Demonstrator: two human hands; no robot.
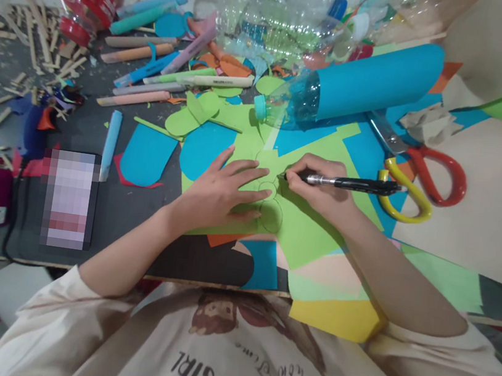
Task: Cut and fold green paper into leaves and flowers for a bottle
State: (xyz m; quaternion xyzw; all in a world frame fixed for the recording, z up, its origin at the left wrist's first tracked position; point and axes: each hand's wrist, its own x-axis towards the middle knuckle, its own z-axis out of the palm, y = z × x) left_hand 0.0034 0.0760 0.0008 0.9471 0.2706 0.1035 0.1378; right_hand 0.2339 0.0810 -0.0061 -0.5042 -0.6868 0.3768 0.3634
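My right hand [321, 185] grips a black pen [354, 184], its tip on a sheet of light green paper [310, 233]. Rounded outlines are drawn on the sheet beside the tip. Spread flat over the same paper, my left hand [227, 191] has its fingers apart, with fingertips close to the drawn circles. A blue rounded paper piece [203, 150] lies partly beneath that hand. Beyond both hands, a clear plastic bottle [296, 98] wrapped in blue paper rests on its side. Scissors [408, 163] with red and yellow handles lie to the right of the pen.
Several markers [156, 63] and green paper cutouts [196, 112] lie at the back left. Wooden sticks [35, 27], a blue glue gun [31, 120] and a phone [70, 200] are at the left. Clear plastic bottles [256, 14] crowd the back. A yellow sheet [335, 318] overhangs the front edge.
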